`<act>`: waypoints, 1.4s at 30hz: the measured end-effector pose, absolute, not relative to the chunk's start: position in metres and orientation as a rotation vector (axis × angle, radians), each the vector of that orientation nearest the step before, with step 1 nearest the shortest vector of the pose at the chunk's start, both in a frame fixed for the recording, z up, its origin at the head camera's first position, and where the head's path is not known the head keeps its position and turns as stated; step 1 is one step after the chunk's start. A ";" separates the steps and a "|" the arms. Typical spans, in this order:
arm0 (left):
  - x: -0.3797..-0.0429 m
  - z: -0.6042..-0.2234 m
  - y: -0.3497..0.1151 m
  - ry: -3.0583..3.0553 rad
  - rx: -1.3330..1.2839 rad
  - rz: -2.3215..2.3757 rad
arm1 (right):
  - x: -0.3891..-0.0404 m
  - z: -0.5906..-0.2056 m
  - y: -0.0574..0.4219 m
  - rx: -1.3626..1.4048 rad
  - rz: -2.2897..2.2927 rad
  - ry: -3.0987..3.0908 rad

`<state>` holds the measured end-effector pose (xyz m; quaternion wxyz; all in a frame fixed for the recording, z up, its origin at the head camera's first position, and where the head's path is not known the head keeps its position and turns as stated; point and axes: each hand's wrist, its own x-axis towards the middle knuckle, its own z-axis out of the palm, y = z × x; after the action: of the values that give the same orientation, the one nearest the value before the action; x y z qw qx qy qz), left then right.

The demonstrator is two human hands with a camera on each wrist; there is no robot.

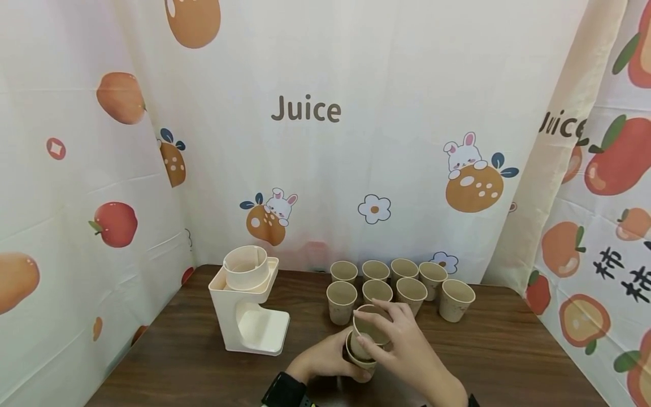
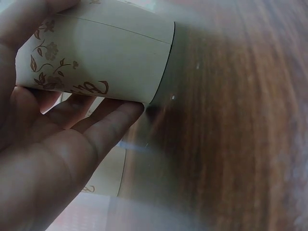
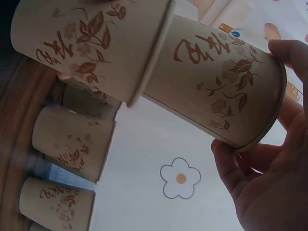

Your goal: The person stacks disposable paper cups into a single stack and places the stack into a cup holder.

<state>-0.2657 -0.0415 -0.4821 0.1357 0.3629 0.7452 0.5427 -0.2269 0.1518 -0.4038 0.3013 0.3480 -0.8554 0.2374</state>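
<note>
My left hand point(image 1: 330, 356) grips a beige paper cup point(image 1: 365, 372) close over the brown table. In the left wrist view, this lower cup point(image 2: 110, 53) shows printed brown flowers and lettering, with fingers and thumb around its side. My right hand point(image 1: 404, 339) pinches a second paper cup point(image 1: 367, 328) by its rim. The base of this upper cup point(image 3: 216, 82) sits partway inside the mouth of the lower one, as the right wrist view shows. Both carry the same floral print. The right fingers hide part of the upper rim.
Several more paper cups point(image 1: 341, 299) stand upright in two rows behind the hands. To the left is a cream plastic stand point(image 1: 224, 316) with a round cylinder point(image 1: 246, 268) on top and a flat base. Printed fabric point(image 1: 325, 169) hangs behind the table point(image 1: 168, 350) and at both sides.
</note>
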 end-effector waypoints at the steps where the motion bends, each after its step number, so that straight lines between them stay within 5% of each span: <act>1: -0.266 -0.482 -0.042 2.157 1.050 1.572 | -0.228 -0.405 0.151 0.936 0.628 -2.274; 42: -0.265 -0.486 -0.045 2.134 1.024 1.578 | -0.235 -0.442 0.147 1.042 0.632 -2.422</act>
<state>-0.2649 -0.0447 -0.4859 0.1480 0.3560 0.7420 0.5485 -0.2346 0.1468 -0.4424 0.2135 0.3754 -0.8727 0.2277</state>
